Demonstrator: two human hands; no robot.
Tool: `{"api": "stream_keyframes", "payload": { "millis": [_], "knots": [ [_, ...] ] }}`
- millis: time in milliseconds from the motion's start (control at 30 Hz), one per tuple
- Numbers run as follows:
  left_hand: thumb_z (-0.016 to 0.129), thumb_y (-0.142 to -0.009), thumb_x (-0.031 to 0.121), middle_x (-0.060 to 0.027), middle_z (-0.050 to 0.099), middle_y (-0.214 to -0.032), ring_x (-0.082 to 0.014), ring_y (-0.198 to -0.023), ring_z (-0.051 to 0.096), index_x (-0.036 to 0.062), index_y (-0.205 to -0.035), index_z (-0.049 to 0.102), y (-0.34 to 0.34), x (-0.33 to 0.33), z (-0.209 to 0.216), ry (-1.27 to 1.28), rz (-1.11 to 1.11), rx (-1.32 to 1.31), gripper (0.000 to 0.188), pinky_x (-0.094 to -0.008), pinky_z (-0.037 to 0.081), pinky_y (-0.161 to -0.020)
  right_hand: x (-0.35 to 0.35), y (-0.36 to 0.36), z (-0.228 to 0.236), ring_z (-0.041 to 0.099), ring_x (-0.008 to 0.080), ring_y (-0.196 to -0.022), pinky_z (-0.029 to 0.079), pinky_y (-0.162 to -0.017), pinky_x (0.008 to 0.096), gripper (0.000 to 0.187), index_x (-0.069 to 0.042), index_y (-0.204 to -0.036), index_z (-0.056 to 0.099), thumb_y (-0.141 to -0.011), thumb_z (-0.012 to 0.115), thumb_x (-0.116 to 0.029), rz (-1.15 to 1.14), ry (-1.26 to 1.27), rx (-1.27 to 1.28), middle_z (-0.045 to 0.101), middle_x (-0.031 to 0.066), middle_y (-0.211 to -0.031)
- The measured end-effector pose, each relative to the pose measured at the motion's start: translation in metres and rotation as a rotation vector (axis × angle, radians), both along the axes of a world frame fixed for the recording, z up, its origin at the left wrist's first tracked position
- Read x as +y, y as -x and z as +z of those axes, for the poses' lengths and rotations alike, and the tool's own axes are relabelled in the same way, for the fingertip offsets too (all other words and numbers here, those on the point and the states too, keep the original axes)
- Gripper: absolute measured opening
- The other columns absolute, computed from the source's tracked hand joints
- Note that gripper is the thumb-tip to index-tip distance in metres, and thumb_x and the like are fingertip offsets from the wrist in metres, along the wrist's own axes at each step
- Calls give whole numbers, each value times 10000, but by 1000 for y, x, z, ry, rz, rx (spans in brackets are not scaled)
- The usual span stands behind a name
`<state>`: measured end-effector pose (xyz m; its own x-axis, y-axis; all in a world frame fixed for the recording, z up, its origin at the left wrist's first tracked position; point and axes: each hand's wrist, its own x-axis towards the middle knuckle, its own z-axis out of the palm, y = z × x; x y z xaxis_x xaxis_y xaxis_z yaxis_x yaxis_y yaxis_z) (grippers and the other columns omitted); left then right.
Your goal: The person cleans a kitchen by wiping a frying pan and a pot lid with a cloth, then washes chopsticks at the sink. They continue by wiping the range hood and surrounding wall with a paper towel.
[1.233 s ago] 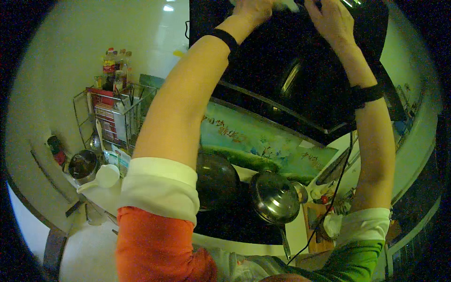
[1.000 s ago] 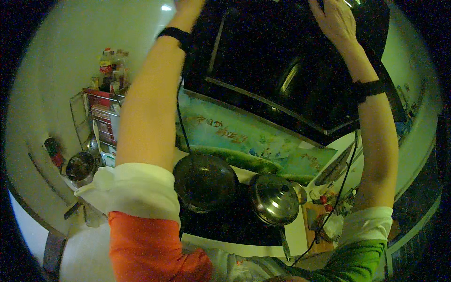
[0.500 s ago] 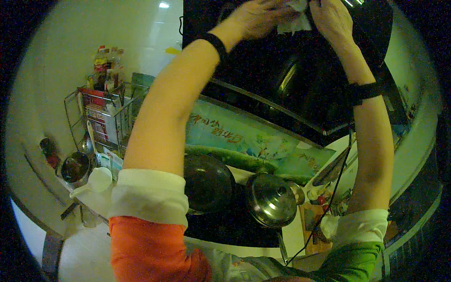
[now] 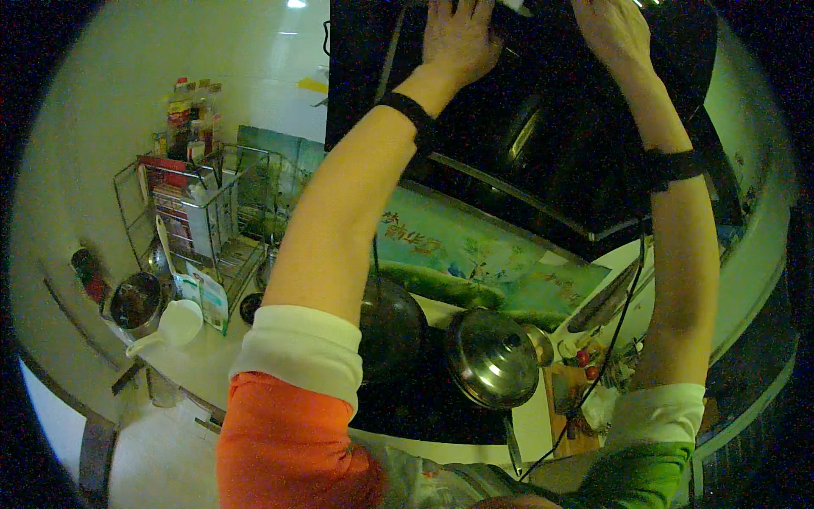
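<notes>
Both my arms are raised to the black range hood (image 4: 543,110) over the stove. My left hand (image 4: 460,41) lies against the hood's dark surface, fingers stretched upward and apart, tips cut off by the upper edge of the picture. To the right of it, my right hand (image 4: 617,32) is also up at the hood; its fingers run out of the picture, so what they hold is hidden. A scrap of thin white material (image 4: 514,7), perhaps paper or film, shows between the two hands at the top edge, apart from the left palm.
Below stand a dark wok (image 4: 392,335) and a lidded steel pan (image 4: 492,358) on the black stove. On the left are a wire rack (image 4: 225,204) with bottles (image 4: 191,119), a pot (image 4: 136,304) and a white ladle-like scoop (image 4: 180,324). A black cord (image 4: 623,310) hangs at right.
My left hand has come away from the white material and turned fingers upward on the hood. The right hand has shifted slightly right. The white material has moved mostly out of the top.
</notes>
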<state>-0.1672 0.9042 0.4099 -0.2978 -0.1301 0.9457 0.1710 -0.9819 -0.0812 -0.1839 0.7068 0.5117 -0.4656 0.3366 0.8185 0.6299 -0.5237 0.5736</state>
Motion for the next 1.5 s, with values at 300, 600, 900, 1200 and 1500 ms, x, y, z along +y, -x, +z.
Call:
{"api": "stream_keyframes", "payload": {
  "millis": [300,600,900,1200,1500],
  "knots": [
    [548,-824,156,-334,284,-1417,-476,-1314,268,-118,-1388,247,37,68,0,371,-251,-128,696,-436,217,-1118,-2,1,1,519,360,-1119,416,-956,432,396,-11,-1257,499,-874,502,-107,25,12,-33,564,194,-1195],
    [581,-807,121,-282,253,-1456,-435,-1317,295,-103,-1408,213,3,-13,-17,-80,-100,151,740,-479,258,-1095,-4,4,0,537,373,-1085,429,-923,433,374,-22,-1235,516,-873,528,-114,32,36,-64,581,198,-1155],
    [557,-812,118,-258,327,-1420,-427,-1289,331,12,-1329,390,11,134,-75,250,-99,-130,553,-478,316,-1055,-3,10,-3,521,372,-1132,424,-952,419,393,-22,-1251,510,-873,526,-128,-18,9,-11,559,217,-1209],
    [522,-862,151,-236,572,-1170,-400,-1101,515,-23,-1112,554,-34,121,-185,928,-517,379,307,-472,436,-882,-9,12,-2,491,380,-1174,409,-975,422,421,-27,-1287,480,-876,531,-96,19,83,16,524,217,-1264],
    [401,-947,442,-94,524,-1280,-287,-1179,490,112,-1279,467,51,54,-141,681,-2246,10,474,-496,392,-979,5,38,-70,533,356,-1117,433,-952,414,390,-29,-1185,582,-797,599,-6,244,351,137,603,176,-1151]
  ]
}}
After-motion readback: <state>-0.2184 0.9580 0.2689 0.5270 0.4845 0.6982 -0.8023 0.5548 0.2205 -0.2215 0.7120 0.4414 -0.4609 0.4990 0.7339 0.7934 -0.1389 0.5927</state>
